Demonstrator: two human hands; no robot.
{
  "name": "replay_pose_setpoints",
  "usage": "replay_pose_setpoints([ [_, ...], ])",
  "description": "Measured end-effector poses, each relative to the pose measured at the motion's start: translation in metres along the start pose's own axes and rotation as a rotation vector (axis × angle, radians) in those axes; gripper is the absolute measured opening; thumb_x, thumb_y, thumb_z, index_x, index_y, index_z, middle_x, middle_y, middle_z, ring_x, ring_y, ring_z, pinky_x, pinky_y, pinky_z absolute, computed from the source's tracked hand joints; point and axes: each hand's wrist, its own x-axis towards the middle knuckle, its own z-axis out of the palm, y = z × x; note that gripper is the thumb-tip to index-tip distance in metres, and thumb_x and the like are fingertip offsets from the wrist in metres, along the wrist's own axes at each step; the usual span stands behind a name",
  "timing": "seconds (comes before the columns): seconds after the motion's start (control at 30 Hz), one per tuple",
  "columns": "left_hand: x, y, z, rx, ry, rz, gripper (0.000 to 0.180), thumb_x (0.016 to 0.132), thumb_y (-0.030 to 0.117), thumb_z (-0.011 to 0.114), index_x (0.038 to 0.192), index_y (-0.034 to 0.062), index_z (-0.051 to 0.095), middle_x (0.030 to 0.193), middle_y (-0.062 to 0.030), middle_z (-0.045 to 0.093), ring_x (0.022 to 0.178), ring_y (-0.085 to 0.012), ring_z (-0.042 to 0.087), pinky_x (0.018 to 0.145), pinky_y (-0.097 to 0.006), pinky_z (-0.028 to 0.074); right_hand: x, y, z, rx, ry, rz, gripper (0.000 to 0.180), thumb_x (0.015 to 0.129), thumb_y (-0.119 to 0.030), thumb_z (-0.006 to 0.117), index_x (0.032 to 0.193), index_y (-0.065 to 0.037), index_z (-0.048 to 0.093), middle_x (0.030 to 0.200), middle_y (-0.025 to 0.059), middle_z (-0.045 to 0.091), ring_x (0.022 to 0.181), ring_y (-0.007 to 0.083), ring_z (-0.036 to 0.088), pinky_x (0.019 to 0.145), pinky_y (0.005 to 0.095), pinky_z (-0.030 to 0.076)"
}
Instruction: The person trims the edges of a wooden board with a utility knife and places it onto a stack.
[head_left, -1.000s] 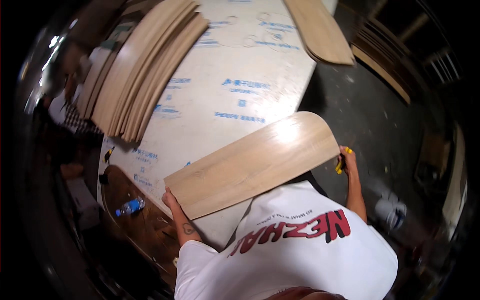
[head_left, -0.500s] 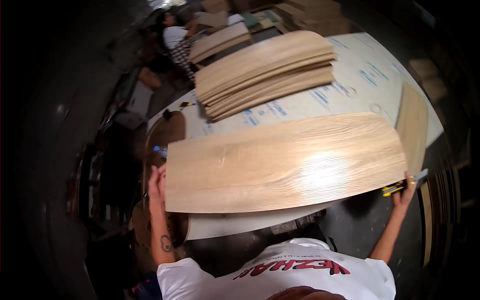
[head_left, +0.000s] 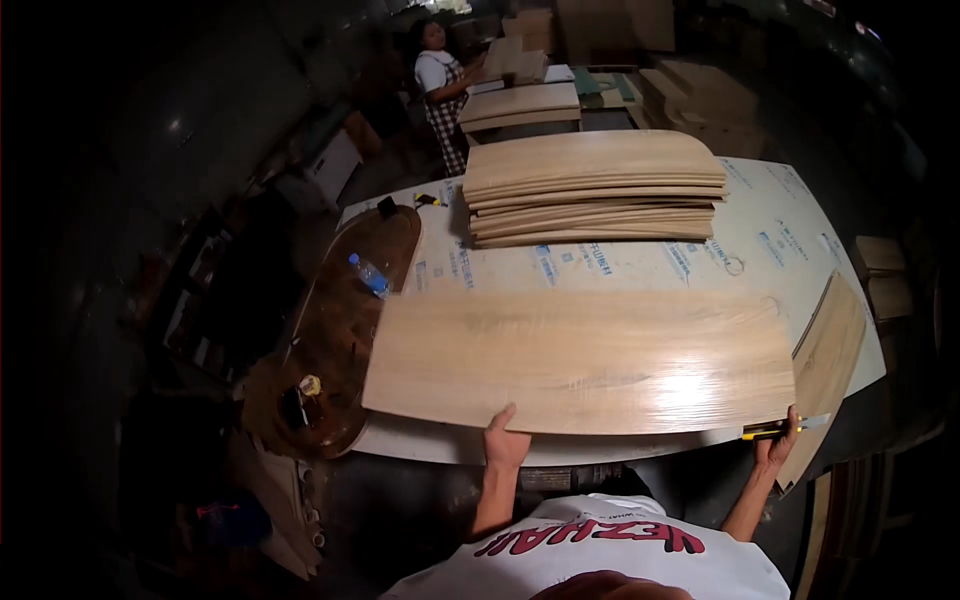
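Both hands grip 1 long wooden panel flat over the white table. The left hand clasps its near edge; the right hand clasps the right corner, fingers also holding a yellow cutter. A stack of panels lies beyond.

A water bottle lies near stacked wooden panels.

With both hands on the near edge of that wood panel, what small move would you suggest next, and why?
Probably lower the panel flat onto the table. The left hand and right hand grip only its near edge, the right also pinching a yellow tool, and bare table lies beneath it, in front of the panel stack.
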Motion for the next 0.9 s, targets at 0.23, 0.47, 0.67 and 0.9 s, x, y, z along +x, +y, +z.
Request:
replay_pose_setpoints([
  [0.23,-0.002,-0.014,-0.042,0.095,0.054,0.052,0.053,0.082,0.0,0.053,0.134,-0.002,0.043,0.13,-0.0153,0.052,0.125,-0.0313,0.047,0.11,-0.048,0.034,0.008,0.028,0.006,-0.22,0.337,0.056,0.015,0.09,-0.023,0.068,0.091,-0.01,0.06,0.072,-0.0048,0.057,0.058,0.0052,0.05,0.054,0.0208,0.041],
  [0.47,0.047,-0.041,0.033,0.118,0.068,0.182,0.053,0.075,-0.007,0.051,0.127,-0.0106,0.044,0.127,-0.0175,0.052,0.121,-0.0316,0.051,0.108,-0.05,0.039,0.115,0.025,0.017,-0.367,0.403,0.057,0.017,0.089,-0.022,0.069,0.085,-0.009,0.057,0.071,-0.0024,0.056,0.056,0.0077,0.05,0.053,0.0224,0.038],
  [0.67,0.084,-0.076,0.115,0.169,-0.003,0.308,0.056,0.073,-0.008,0.051,0.128,-0.0068,0.046,0.128,-0.017,0.053,0.124,-0.0307,0.05,0.11,-0.05,0.038,0.209,0.01,0.046,-0.269,0.404,0.115,0.018,0.09,-0.022,0.067,0.092,-0.005,0.061,0.079,-0.0001,0.059,0.067,0.0099,0.055,0.062,0.0246,0.046],
  [0.9,0.215,-0.033,0.178,0.13,-0.152,0.41,0.048,0.079,-0.003,0.051,0.127,-0.0068,0.048,0.13,-0.0181,0.054,0.126,-0.0312,0.049,0.112,-0.045,0.037,0.38,0.061,0.106,-0.172,0.001,0.143,0.014,0.091,-0.017,0.067,0.09,-0.005,0.061,0.073,0.0015,0.059,0.065,0.0097,0.055,0.061,0.0245,0.045],
])
